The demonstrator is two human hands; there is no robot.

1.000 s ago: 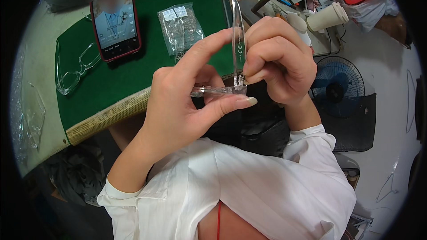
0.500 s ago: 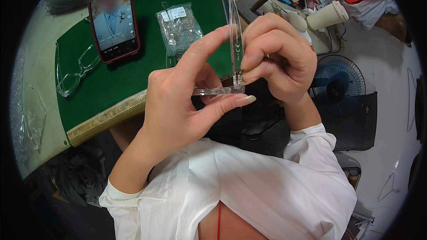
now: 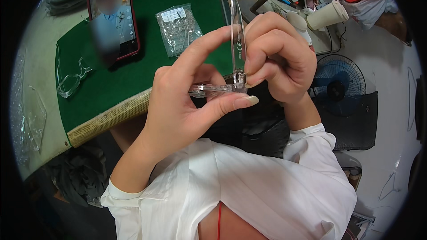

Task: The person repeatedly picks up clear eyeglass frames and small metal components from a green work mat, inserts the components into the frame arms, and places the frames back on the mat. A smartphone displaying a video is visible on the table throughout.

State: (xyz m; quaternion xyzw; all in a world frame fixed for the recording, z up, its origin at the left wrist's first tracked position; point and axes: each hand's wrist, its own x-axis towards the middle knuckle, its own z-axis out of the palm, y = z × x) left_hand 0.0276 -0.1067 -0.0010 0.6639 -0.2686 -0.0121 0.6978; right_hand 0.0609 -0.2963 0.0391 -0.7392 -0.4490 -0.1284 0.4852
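Note:
My left hand (image 3: 178, 93) holds a clear plastic eyeglass frame (image 3: 239, 87), its front pinched between thumb and fingers. One clear temple arm (image 3: 237, 22) of that frame rises upright past my left index fingertip and curves left at its top. At the corner where temple and front meet sits a small metal hinge (image 3: 240, 76). My right hand (image 3: 282, 60) is closed in a pinch, thumb and index fingertips right against this hinge. Whatever lies between those fingertips is too small or hidden to make out.
A green mat (image 3: 147, 31) covers the bench, with a ridged yellowish strip (image 3: 109, 115) along its near edge. On it lie a red-edged phone (image 3: 126, 18), a bag of small parts (image 3: 180, 29) and another clear eyeglass frame (image 3: 71, 82). A paper cup (image 3: 327, 15) and fan (image 3: 339, 84) are right.
The eyeglass frame has tilted slightly, and its front shows more between my left fingers. Both hands stay nearly in place, with my right fingertips still at the hinge.

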